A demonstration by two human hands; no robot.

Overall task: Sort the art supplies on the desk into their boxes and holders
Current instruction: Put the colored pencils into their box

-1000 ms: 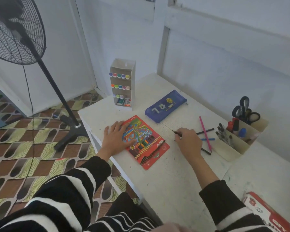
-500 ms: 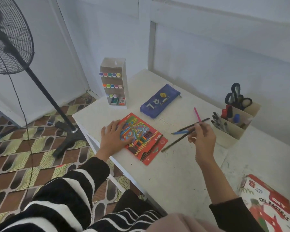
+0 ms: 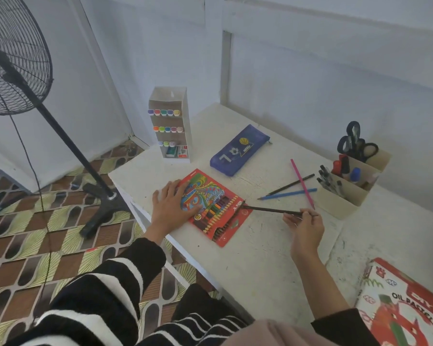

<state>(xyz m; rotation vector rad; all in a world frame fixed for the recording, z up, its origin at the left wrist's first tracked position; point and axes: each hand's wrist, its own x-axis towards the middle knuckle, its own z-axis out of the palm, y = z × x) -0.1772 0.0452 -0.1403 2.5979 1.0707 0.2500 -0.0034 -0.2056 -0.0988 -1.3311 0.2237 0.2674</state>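
Head view: the left hand (image 3: pixel 171 203) is laid flat, fingers straight, on the left part of the red pencil box (image 3: pixel 220 211). The box is lying on the white desk (image 3: pixel 260 258) near its front edge. A dark pencil (image 3: pixel 270 210) is pinched at its rear end by the curled fingers and thumb of the right hand (image 3: pixel 305 228). It is held nearly level, tip pointed at the box's right edge. Whether tip and box are touching cannot be told.

Three loose pencils are left on the desk between box and cardboard holder (image 3: pixel 335 203): pink pencil (image 3: pixel 302 183) crossed over blue pencil (image 3: pixel 289 194) and black pencil (image 3: pixel 291 184). Pens and markers are stood in the holder's front compartments, scissors (image 3: pixel 355 143) in the back one.

A blue pencil case (image 3: pixel 239 151) is placed behind the box, apart from it. A marker stand (image 3: pixel 170 126) is set upright at the far left corner. An oil pastels box (image 3: pixel 405 303) is seen at near right, cut off by the frame. A floor fan (image 3: pixel 13 58) is seen left of the desk.
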